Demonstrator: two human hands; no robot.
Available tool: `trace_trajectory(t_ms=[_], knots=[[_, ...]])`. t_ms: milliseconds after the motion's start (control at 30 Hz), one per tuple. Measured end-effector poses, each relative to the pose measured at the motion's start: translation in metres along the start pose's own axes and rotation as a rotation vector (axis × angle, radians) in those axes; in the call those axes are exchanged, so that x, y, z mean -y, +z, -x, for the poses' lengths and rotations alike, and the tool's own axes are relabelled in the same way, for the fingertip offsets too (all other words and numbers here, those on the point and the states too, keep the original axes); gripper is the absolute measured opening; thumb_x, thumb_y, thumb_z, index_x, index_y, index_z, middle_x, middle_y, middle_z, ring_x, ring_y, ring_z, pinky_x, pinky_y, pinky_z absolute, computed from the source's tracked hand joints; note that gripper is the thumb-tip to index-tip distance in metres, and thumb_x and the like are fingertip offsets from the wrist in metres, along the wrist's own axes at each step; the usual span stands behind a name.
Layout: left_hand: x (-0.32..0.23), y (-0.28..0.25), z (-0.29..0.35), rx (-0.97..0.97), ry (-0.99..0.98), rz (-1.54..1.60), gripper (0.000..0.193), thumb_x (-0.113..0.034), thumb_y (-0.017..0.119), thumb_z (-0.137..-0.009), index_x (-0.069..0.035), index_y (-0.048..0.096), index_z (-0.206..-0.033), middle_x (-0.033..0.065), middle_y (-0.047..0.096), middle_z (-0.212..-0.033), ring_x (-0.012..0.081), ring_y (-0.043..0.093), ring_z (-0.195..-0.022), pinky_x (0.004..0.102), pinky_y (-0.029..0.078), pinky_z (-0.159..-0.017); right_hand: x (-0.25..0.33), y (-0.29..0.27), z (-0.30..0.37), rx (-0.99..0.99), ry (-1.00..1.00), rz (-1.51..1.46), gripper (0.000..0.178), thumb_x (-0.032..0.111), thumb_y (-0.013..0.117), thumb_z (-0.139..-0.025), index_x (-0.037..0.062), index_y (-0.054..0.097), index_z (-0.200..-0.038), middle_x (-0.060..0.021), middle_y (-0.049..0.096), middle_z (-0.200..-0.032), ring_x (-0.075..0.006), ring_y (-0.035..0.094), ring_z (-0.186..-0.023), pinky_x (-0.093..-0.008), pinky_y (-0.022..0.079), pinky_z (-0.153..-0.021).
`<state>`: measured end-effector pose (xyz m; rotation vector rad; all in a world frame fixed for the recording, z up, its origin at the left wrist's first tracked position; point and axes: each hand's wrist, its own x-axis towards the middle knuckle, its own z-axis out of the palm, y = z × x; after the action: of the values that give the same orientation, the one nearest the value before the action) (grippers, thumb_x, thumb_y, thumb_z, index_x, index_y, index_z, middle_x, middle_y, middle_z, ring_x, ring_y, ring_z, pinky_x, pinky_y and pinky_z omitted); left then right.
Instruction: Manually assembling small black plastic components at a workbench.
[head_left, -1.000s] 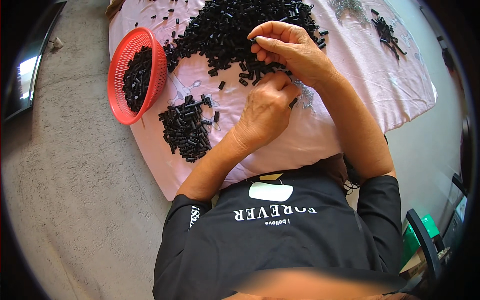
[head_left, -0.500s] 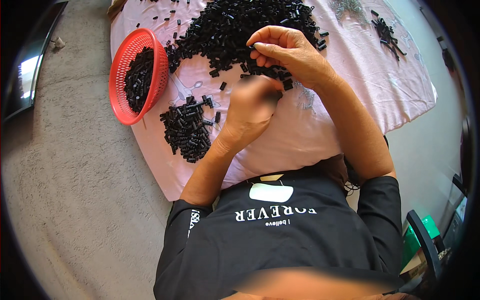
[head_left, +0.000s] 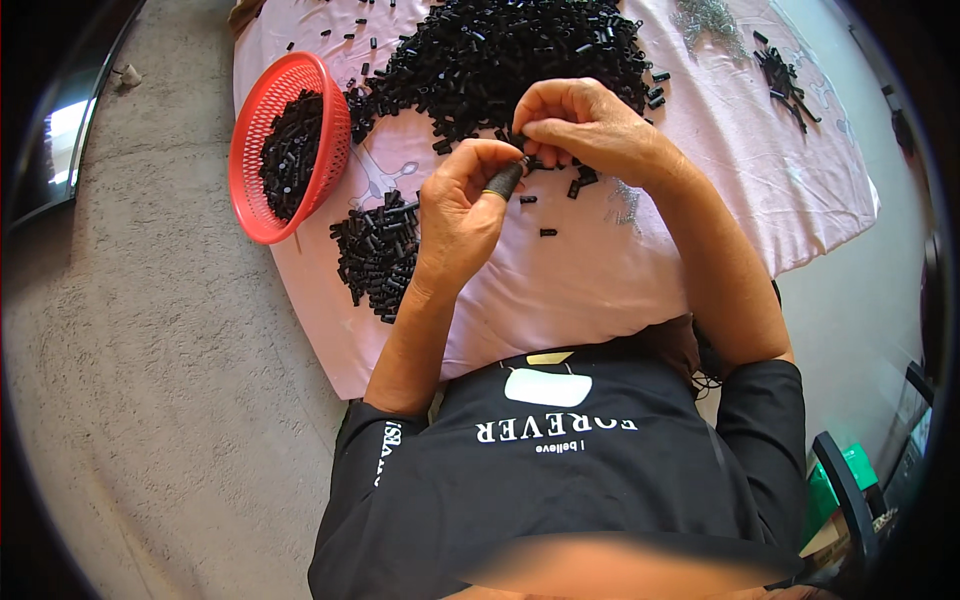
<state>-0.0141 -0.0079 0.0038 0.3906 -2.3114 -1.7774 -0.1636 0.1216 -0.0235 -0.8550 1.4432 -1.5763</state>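
Note:
My left hand (head_left: 460,215) is closed in a pinch, with a dark cover on its thumb (head_left: 503,180). A small black piece (head_left: 524,160) shows at its fingertips. Close against them, my right hand (head_left: 590,125) has thumb and forefinger pressed together; what lies between them is too small and hidden to make out. Both hands are held over the near edge of a large heap of small black cylindrical pieces (head_left: 530,50). A smaller pile of black cylinders (head_left: 375,255) lies beside my left wrist, and a few loose ones (head_left: 548,233) are below my hands.
A red plastic basket (head_left: 240,175), tilted and holding black pieces, stands at the left on the pink cloth (head_left: 580,290). Thin silvery metal bits (head_left: 622,205) lie by my right wrist, with more (head_left: 708,28) at the back. Black rods (head_left: 785,88) lie at the far right.
My left hand has moved up and turned so its covered thumb shows. My right hand has come slightly down and right, bringing the fingertips together. A loose piece now shows below.

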Motion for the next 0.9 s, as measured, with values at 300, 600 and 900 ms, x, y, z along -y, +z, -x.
trace_trajectory(t_ms=[300, 600, 900], knots=[[-0.0015, -0.0052, -0.0016, -0.064, 0.026, -0.001, 0.034, 0.019, 0.044, -0.078, 0.003, 0.060, -0.104, 0.0043, 0.063, -0.094, 0.0093, 0.062, -0.087, 0.0220, 0.049, -0.082, 0.0035, 0.0063, 0.0024, 0.071, -0.014, 0.065, 0.013, 0.008, 0.059, -0.090, 0.0013, 0.066, -0.099, 0.0004, 0.065, -0.081, -0.0030, 0.055, -0.067, -0.0183, 0.045, -0.059], [-0.0001, -0.0008, -0.0022, -0.131, 0.024, 0.031, 0.027, 0.017, 0.050, -0.083, 0.001, 0.058, -0.103, 0.0032, 0.063, -0.093, 0.0074, 0.061, -0.085, 0.0204, 0.049, -0.079, 0.0010, 0.0056, 0.0003, 0.092, -0.052, 0.020, 0.010, 0.009, 0.065, -0.089, 0.0018, 0.065, -0.097, 0.0017, 0.063, -0.078, -0.0026, 0.055, -0.067, -0.0185, 0.045, -0.059], [0.0013, -0.0006, -0.0010, -0.131, 0.020, 0.074, 0.024, 0.015, 0.052, -0.086, 0.001, 0.057, -0.104, 0.0039, 0.063, -0.091, 0.0082, 0.061, -0.083, 0.0210, 0.051, -0.077, -0.0051, 0.0067, -0.0013, 0.051, -0.104, 0.122, 0.013, 0.010, 0.070, -0.083, 0.0032, 0.068, -0.094, -0.0002, 0.064, -0.071, -0.0054, 0.057, -0.066, -0.0226, 0.045, -0.059]])
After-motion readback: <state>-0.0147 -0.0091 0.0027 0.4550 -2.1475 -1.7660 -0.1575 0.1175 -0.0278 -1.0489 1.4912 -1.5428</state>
